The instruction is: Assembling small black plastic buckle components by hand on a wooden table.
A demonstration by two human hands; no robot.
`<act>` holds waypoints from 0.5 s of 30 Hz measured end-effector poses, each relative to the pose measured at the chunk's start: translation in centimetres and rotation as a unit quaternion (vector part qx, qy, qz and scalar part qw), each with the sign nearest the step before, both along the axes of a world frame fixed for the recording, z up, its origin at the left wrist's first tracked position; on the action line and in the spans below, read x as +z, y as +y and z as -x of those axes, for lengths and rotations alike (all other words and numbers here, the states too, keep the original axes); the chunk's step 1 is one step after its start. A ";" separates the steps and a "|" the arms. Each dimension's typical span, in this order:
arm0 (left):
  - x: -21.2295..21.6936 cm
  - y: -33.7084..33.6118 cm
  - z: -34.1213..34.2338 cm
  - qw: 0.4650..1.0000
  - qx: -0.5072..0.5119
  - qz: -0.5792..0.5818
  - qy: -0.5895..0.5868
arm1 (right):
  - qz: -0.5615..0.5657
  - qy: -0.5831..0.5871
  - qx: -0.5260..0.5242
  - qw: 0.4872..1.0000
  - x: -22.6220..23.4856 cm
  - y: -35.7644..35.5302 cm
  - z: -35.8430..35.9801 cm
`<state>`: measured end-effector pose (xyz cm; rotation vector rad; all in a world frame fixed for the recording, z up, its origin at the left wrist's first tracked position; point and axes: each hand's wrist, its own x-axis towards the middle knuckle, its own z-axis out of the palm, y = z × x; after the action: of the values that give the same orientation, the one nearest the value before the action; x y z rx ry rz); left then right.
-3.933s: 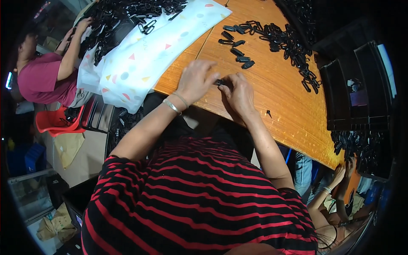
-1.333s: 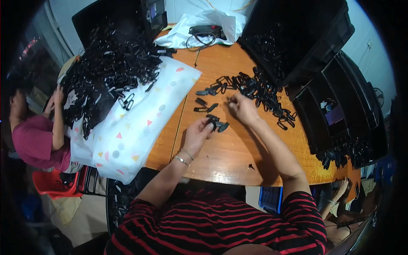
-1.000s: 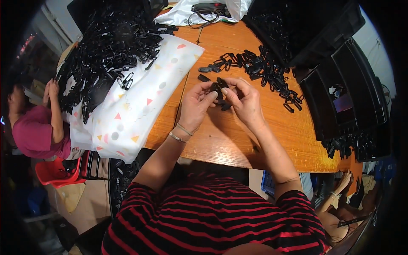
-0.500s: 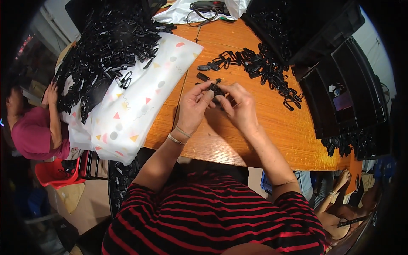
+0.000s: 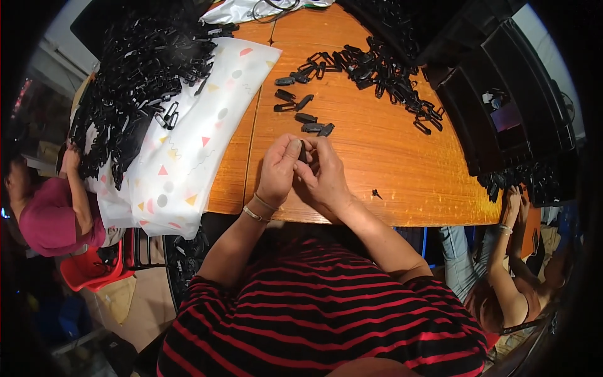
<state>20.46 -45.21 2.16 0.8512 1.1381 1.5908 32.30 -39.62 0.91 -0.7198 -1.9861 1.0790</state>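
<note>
My left hand (image 5: 277, 171) and my right hand (image 5: 324, 174) meet over the near part of the wooden table. Their fingertips close together on a small black plastic piece (image 5: 303, 151), mostly covered by the fingers. Just beyond the hands lie several solid black plastic pieces, among them one elongated piece (image 5: 306, 118). Farther off, a loose pile of black plastic loop-shaped parts (image 5: 389, 85) spreads toward the right. A tiny black bit (image 5: 375, 194) rests on the wood to the right of my right wrist.
A large heap of black parts (image 5: 141, 69) covers a white patterned plastic sheet (image 5: 182, 182) on the left. Black bins (image 5: 502, 107) stand at the right edge of the table (image 5: 408, 169). One person (image 5: 56, 217) sits at the left, another person's arm (image 5: 502, 264) reaches in at the lower right.
My hands have drawn nearer to me and closer together. Several solid black pieces now lie on the table beyond them, and the tiny bit shows at the right. The view has shifted slightly.
</note>
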 end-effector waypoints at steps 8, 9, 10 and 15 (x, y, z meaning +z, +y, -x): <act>-2.3 5.0 2.3 0.939 0.059 0.037 0.338 | -0.110 -0.196 -0.086 0.971 2.3 11.4 -5.3; -2.4 5.3 2.3 0.880 0.090 0.005 0.466 | -0.201 -0.243 -0.147 0.938 2.7 13.3 -6.0; -2.4 5.8 2.3 0.803 0.119 -0.029 0.584 | -0.170 -0.275 -0.211 0.923 2.2 15.7 -7.0; -2.6 6.9 2.2 0.765 0.120 -0.016 0.632 | -0.220 -0.408 -0.235 0.854 1.4 21.5 -8.4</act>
<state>18.23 -38.29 -0.44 1.9966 2.1946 1.0879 40.72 -18.14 2.28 -1.4591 -2.4013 -0.0384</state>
